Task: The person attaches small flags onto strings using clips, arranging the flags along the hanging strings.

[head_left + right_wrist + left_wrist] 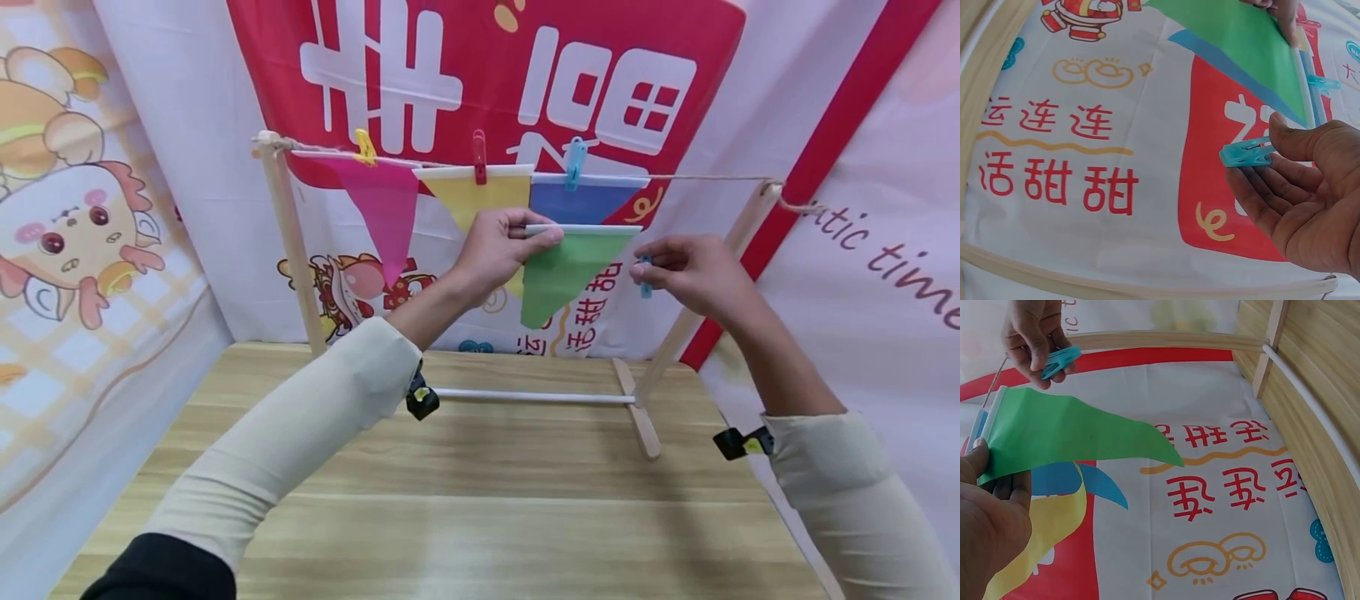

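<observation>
Wooden rack (288,250) at the tabletop's (480,500) far edge, string hung with pegged flags; my left hand (491,250) pinching the green flag (566,267) below the string, fingertips hidden behind it; my right hand (693,271) gripping a blue clothespin (1246,154), mostly covered by fingers.

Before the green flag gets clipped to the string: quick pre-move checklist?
1. Left hand grips green flag by its top edge: ok.
2. Right hand pinches blue clip: ok.
3. Clip jaws open: not ok, they stand closed.
4. Flag raised to string: not ok, it sits below it.
5. Free string right of blue flag: ok.
6. Rack steady: cannot tell.
</observation>
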`<state>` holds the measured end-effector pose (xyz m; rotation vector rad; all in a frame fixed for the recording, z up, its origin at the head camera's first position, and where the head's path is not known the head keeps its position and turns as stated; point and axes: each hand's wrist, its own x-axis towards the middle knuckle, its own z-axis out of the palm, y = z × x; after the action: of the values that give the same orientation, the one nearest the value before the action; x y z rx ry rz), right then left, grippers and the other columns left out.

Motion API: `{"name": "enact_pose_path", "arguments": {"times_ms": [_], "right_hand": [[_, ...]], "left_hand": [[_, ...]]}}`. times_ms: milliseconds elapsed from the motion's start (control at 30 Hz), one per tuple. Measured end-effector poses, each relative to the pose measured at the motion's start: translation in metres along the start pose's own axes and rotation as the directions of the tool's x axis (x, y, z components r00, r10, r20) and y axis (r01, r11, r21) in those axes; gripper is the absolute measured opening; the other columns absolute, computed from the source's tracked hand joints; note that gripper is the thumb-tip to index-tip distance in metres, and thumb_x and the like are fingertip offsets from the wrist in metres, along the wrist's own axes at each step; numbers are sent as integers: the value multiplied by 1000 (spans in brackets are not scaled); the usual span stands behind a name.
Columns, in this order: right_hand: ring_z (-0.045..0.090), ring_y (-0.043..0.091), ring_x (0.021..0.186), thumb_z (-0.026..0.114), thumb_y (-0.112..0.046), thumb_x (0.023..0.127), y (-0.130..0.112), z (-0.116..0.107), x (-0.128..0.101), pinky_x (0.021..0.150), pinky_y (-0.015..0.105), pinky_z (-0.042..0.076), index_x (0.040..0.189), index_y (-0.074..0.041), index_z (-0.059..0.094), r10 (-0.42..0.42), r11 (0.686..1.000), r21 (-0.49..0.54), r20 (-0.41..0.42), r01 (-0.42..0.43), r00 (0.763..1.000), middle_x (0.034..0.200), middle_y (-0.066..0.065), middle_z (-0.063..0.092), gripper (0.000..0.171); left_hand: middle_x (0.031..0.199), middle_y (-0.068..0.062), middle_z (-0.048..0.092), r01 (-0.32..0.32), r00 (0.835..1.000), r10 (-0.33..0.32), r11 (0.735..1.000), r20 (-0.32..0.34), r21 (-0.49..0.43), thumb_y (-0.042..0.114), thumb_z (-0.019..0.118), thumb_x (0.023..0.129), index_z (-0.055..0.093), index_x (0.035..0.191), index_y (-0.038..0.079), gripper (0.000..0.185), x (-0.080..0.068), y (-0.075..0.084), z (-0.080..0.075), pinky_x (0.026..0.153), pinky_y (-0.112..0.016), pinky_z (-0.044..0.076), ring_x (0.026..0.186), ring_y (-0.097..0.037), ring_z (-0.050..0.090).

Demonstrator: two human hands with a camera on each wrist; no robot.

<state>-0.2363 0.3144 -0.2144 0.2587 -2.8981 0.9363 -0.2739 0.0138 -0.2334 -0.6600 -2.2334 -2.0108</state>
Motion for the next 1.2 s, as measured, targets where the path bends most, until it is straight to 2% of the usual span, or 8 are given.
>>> {"name": "enact_pose_path", "arguments": {"times_ms": [233, 500, 600, 767, 867, 967, 1067, 1200], "right_hand": [[77, 27, 109, 81, -53, 102, -3, -10, -5, 78, 17, 60, 153, -12, 68, -21, 1000, 0, -88, 21, 996, 136, 20, 77, 67], [74, 5, 93, 80, -54, 102, -12, -16, -4, 77, 13, 60, 148, -13, 71, -45, 999, 8, -141, 47, 989, 132, 18, 78, 62], [74, 5, 93, 81, -52, 102, -17, -19, -4, 76, 12, 59, 148, -12, 72, -56, 998, 9, -164, 59, 985, 132, 18, 78, 62], [76, 23, 102, 83, -50, 102, -24, -26, -3, 71, 9, 56, 147, -9, 73, -59, 998, -19, -222, 56, 973, 133, 21, 78, 62], [75, 18, 99, 83, -51, 101, -27, -29, -2, 70, 9, 55, 148, -9, 73, -54, 998, -28, -241, 49, 969, 134, 21, 78, 64], [72, 5, 90, 83, -52, 101, -30, -31, -2, 71, 10, 56, 148, -10, 73, -56, 998, -17, -245, 54, 968, 134, 20, 78, 64], [71, 1, 87, 83, -51, 101, -34, -33, -2, 71, 10, 57, 147, -10, 73, -55, 998, 6, -251, 58, 967, 130, 14, 79, 63], [73, 0, 89, 82, -50, 103, -41, -41, 1, 76, 8, 57, 148, -9, 73, -54, 996, 60, -271, 73, 961, 113, -9, 79, 62]], "left_hand": [[128, -10, 84, 16, 1000, -16, 1000, -27, 1, 25, 82, 106, 83, 131, 9, 29, 5, -1, 8, 111, -43, 65, 119, -24, 80], [133, -10, 83, 20, 999, -20, 1000, -26, -16, 23, 77, 109, 80, 136, 9, 31, 10, 5, 14, 114, -43, 64, 122, -24, 80], [132, -11, 84, 14, 1000, -15, 1000, -21, -26, 24, 78, 109, 80, 136, 8, 31, 12, 6, 15, 113, -41, 64, 121, -24, 81], [129, -13, 84, -1, 999, 0, 999, -32, -32, 25, 80, 108, 81, 134, 7, 32, 14, 8, 15, 110, -39, 66, 119, -25, 81], [129, -13, 85, 0, 999, -1, 1000, -34, -30, 24, 79, 108, 81, 133, 6, 32, 15, 8, 14, 109, -38, 66, 119, -25, 82], [129, -13, 85, 7, 1000, -7, 999, -28, -32, 23, 79, 108, 81, 134, 5, 31, 17, 5, 13, 109, -37, 66, 119, -26, 82], [130, -14, 84, 11, 1000, -11, 999, -21, -33, 22, 78, 109, 81, 134, 5, 30, 18, 3, 14, 108, -37, 66, 119, -26, 82], [130, -12, 84, 8, 1000, -8, 1000, -16, -30, 24, 78, 108, 81, 134, 6, 31, 18, 5, 18, 106, -39, 67, 118, -25, 82]]}}
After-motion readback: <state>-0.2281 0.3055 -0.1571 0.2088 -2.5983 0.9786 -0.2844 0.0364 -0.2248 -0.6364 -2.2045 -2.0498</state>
